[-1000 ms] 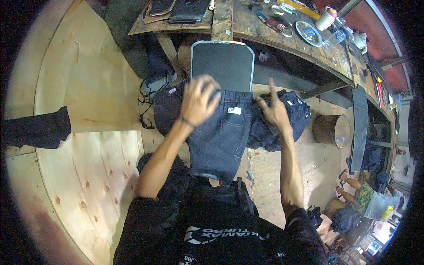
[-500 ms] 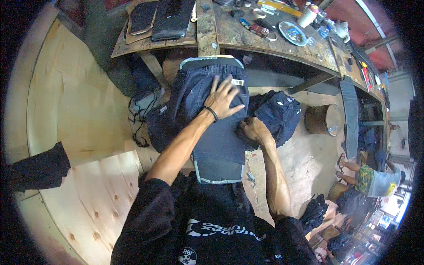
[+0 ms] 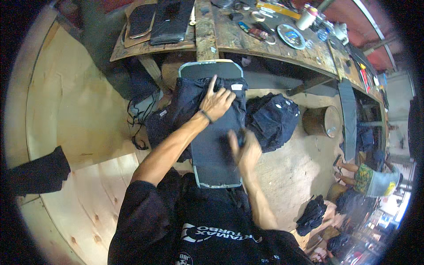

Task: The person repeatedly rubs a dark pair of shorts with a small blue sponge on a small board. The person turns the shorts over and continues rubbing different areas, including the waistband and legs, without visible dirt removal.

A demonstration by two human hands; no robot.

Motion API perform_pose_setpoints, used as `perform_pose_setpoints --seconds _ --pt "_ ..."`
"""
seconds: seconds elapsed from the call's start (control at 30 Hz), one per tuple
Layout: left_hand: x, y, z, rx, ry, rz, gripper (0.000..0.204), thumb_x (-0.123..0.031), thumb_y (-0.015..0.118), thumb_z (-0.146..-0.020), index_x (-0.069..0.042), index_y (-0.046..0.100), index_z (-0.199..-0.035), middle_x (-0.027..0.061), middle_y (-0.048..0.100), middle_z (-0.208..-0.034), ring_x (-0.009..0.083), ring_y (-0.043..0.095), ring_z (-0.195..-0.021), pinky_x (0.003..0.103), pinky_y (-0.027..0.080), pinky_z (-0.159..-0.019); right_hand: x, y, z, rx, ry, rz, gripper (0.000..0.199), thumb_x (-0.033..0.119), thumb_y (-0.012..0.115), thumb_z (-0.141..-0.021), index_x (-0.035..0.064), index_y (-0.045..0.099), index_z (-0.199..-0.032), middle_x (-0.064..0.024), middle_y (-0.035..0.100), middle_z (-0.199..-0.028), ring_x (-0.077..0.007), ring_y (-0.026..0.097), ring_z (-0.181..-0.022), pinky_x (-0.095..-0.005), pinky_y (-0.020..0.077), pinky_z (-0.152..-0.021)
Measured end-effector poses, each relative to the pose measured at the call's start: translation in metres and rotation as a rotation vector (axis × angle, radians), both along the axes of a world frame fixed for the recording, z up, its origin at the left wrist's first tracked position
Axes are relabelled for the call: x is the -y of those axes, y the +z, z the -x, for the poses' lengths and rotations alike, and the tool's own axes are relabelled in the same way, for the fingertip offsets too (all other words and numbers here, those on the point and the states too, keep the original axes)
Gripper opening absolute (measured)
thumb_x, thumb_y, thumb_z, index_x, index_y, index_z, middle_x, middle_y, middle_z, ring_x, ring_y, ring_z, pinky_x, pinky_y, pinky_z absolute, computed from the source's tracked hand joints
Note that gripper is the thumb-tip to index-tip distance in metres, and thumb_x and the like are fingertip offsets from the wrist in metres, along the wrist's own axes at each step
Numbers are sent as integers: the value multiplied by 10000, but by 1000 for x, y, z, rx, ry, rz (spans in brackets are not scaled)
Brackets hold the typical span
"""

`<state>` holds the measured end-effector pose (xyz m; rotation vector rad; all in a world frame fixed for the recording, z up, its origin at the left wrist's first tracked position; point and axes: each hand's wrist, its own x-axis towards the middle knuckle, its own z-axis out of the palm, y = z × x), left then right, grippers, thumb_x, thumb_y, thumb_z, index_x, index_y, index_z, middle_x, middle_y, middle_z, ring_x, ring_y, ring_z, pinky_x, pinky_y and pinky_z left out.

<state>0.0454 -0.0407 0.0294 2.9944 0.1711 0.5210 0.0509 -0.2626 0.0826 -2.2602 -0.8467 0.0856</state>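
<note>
A dark, grey-rimmed flat board [image 3: 212, 170] stands in front of me with a dark blue garment [image 3: 187, 106] drawn over its far end. My left hand [image 3: 217, 102] lies flat on the garment near the top, fingers spread, next to a small white label [image 3: 237, 87]. My right hand [image 3: 245, 150] is blurred at the board's right edge, below the garment's hem. Something dark shows at its fingers, and I cannot tell whether it grips anything. The board's near half is bare.
A pile of dark garments [image 3: 274, 118] lies right of the board, with a round metal bucket [image 3: 321, 120] beyond it. A wooden workbench [image 3: 207, 37] with tools and a plate [image 3: 291, 36] runs behind. Another person [image 3: 371, 179] sits at the right. A dark cloth [image 3: 39, 170] lies at the left.
The garment has slid further up the board, baring its near half. My left hand followed it toward the top. My right hand dropped lower along the board's right edge.
</note>
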Motion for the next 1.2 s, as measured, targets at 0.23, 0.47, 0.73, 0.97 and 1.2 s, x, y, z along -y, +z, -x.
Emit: perform_pose_setpoints --seconds 0.23,0.47,0.73,0.97,1.2 --pt "-31 -28 31 190 326 497 1122 -637 806 -851 -220 271 -1744 230 187 -1803 372 178 -1680 713 142 -1301 2 -14 34 118 566 203 769 448 886 -849 40 638 -1452 -176 647 -1123 -379 592 -974 -448 515 -818" --pt "-80 -31 -1 29 245 295 1253 -843 840 -602 -249 479 -1645 178 189 -1807 372 145 -1682 749 96 -1280 -99 -48 -29 122 788 1 646 362 925 -810 -8 687 -1282 -188 640 -1101 -391 614 -1030 -479 535 -933" --pt "-88 -37 -7 -25 313 434 1394 -833 886 -528 -242 395 -1691 213 174 -1801 367 125 -1684 699 71 -1306 -64 -60 2 11 945 185 705 432 934 -731 60 730 -1295 -164 658 -1173 -394 601 -1119 -541 510 -994" --pt "-89 -34 -11 -21 344 361 1355 -818 899 -498 -255 467 -1652 228 272 -1763 404 214 -1648 672 138 -1296 -50 -71 -21 307 799 161 740 439 932 -713 24 730 -1291 -151 726 -1123 -362 627 -1100 -555 442 -1118" --pt "-85 -30 -11 11 387 369 1285 -813 899 -519 -267 520 -1619 214 283 -1758 396 233 -1639 661 150 -1295 -34 -63 -31 -13 786 387 617 474 927 -794 57 730 -1204 -129 691 -1068 -333 650 -1064 -461 527 -1007"
